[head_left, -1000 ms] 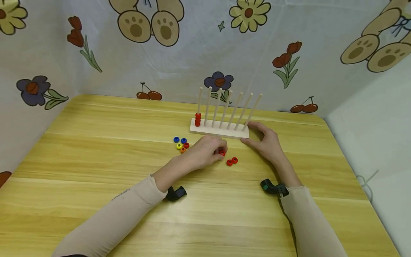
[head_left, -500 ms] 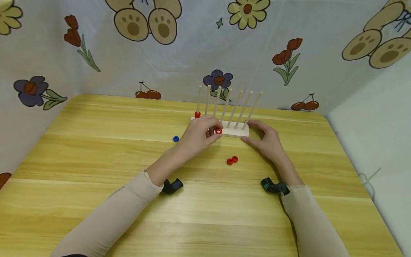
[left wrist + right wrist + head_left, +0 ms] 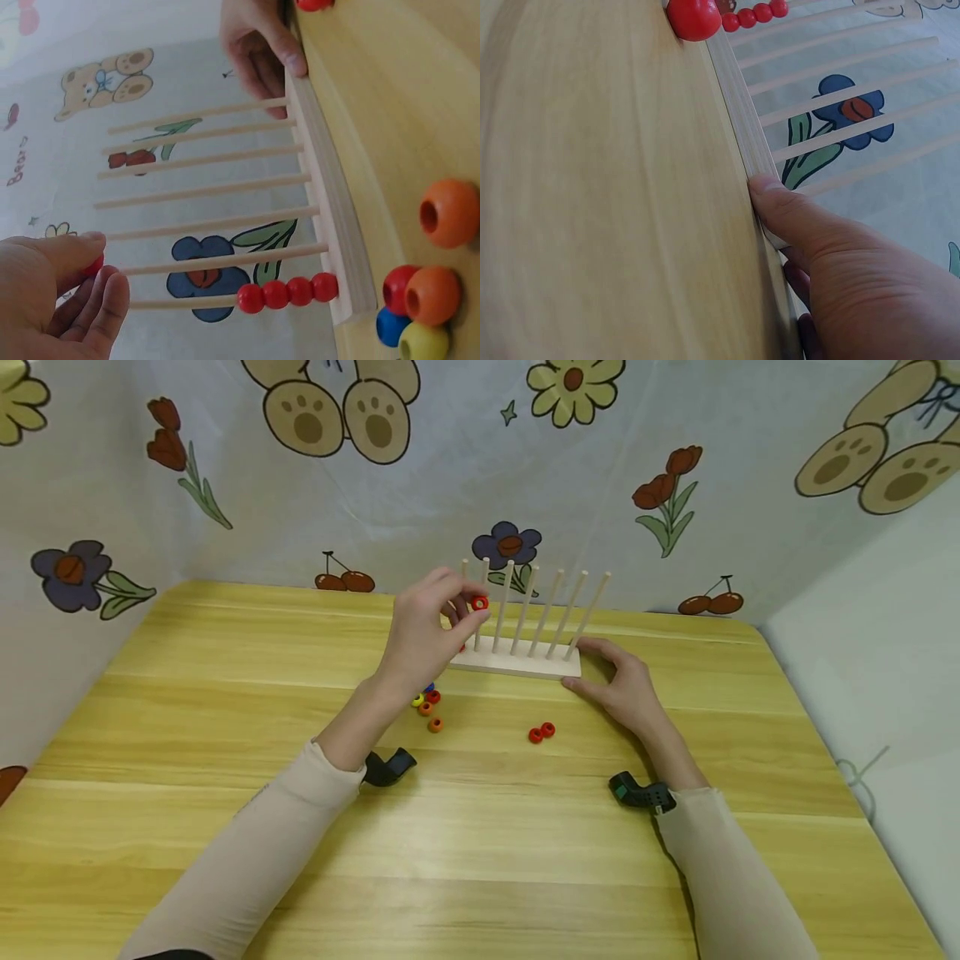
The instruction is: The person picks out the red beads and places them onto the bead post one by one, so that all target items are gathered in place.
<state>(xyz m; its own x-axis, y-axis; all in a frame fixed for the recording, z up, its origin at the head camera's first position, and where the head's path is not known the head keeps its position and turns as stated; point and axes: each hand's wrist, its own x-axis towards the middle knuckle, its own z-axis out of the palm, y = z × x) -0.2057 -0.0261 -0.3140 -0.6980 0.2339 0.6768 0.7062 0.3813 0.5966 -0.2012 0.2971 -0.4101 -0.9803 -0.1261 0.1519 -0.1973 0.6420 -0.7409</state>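
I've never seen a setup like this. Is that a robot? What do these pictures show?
No robot: these are a person's bare hands. The wide view comes from a camera worn on the head, looking down; the closer two come from black wrist cameras. On the wooden table stands a wooden rack with seven pegs, its leftmost one threaded with four red beads. The left hand pinches another red bead near the peg tips; the right hand grips the rack's right end. Loose on the table lie two more red beads and, farther left, blue, yellow, red and orange beads.
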